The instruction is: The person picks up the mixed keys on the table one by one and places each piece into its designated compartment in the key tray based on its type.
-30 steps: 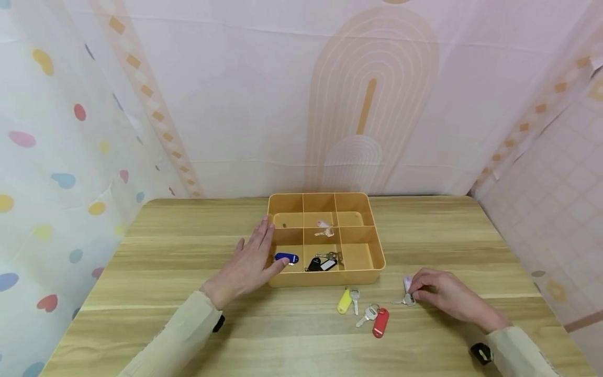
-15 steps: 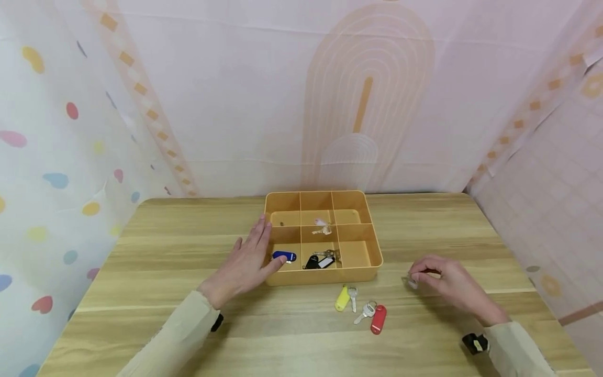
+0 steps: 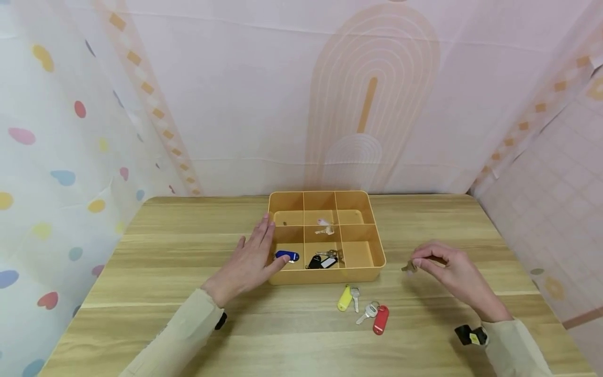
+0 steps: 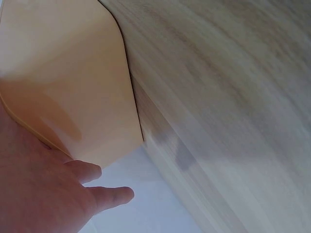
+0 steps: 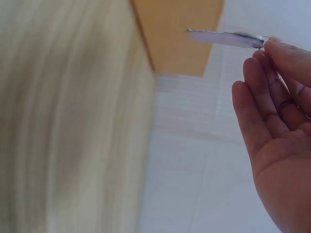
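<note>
My right hand (image 3: 454,272) pinches a key with a pale purple tag (image 5: 226,38) by its ring end, between thumb and fingertips, above the table right of the orange divided box (image 3: 325,276). My left hand (image 3: 247,262) rests its straight fingers along the box's left side, thumb over the front rim. A blue key tag (image 3: 287,256) lies in the front left compartment, partly behind the thumb. Black key tags (image 3: 314,262) with keys lie in the front middle one. A key with a pale pink tag (image 3: 325,230) shows at the middle divider; its exact compartment is unclear.
On the table (image 3: 282,335) before the box lie a key with a yellow tag (image 3: 345,298) and a key with a red tag (image 3: 381,320). A small dark speck (image 3: 285,223) shows in the back left compartment. Patterned cloth (image 3: 235,104) hangs behind the table.
My right hand has lifted the purple-tagged key off the table and carried it slightly up and away from me. My left hand stays on the box.
</note>
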A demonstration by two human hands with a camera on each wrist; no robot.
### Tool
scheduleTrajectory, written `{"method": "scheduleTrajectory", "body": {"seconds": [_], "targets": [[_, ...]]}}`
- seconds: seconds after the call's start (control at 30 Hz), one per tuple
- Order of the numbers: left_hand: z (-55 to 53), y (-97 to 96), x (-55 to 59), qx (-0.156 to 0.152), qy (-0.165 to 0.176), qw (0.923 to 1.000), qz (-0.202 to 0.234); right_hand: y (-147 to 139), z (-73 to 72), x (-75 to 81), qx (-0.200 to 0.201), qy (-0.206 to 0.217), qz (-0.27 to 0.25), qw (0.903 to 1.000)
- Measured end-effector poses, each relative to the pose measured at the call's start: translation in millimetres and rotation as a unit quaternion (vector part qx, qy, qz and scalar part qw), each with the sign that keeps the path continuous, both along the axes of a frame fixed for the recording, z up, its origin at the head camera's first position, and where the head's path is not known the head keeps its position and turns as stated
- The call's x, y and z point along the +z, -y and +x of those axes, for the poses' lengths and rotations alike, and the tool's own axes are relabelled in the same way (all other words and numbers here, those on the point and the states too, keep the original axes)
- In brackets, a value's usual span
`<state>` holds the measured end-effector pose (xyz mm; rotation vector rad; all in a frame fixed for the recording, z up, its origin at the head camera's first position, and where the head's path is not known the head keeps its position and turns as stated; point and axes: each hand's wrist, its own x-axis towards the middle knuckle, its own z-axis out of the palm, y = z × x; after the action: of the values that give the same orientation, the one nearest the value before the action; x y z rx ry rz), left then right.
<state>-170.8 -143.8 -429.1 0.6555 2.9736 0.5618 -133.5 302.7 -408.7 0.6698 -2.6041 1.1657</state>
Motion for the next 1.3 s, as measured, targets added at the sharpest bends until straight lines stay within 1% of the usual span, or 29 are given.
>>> {"method": "scheduleTrajectory", "body": {"seconds": [0.3,0.47,0.63,0.87,1.03,1.13,1.3], "targets": [[-0.2,0.3,-0.8,-0.002,0.000,1.0000,0.001,15.9,-6.0,13.3,-0.008,0.002,-0.028,0.9996],[-0.3,-0.1,-1.1,-0.002,0.001,1.0000,0.007,28.7,-13.8,17.3,-0.020,0.005,-0.049,0.9986],[-0.3,-0.1,-2.6,-0.001,0.003,0.9999,0.010,42.1,-23.7,19.2,-0.034,0.004,-0.071,0.9969],[-0.8,0.7,-3.3,0.000,-0.002,0.9999,0.012,57.0,-39.2,25.2,-0.058,0.029,-0.092,0.9937],[-0.7,0.4,-3.2,0.000,0.002,0.9999,0.013,61.3,-51.5,27.6,-0.070,0.051,-0.085,0.9926],[-0.3,0.3,-2.6,0.002,0.006,0.9999,0.012,62.8,-59.0,28.9,-0.068,0.060,-0.081,0.9926],[-1.1,-0.6,-1.3,0.002,0.008,0.9999,0.012,64.3,-73.2,30.4,-0.062,0.053,-0.078,0.9936]]}}
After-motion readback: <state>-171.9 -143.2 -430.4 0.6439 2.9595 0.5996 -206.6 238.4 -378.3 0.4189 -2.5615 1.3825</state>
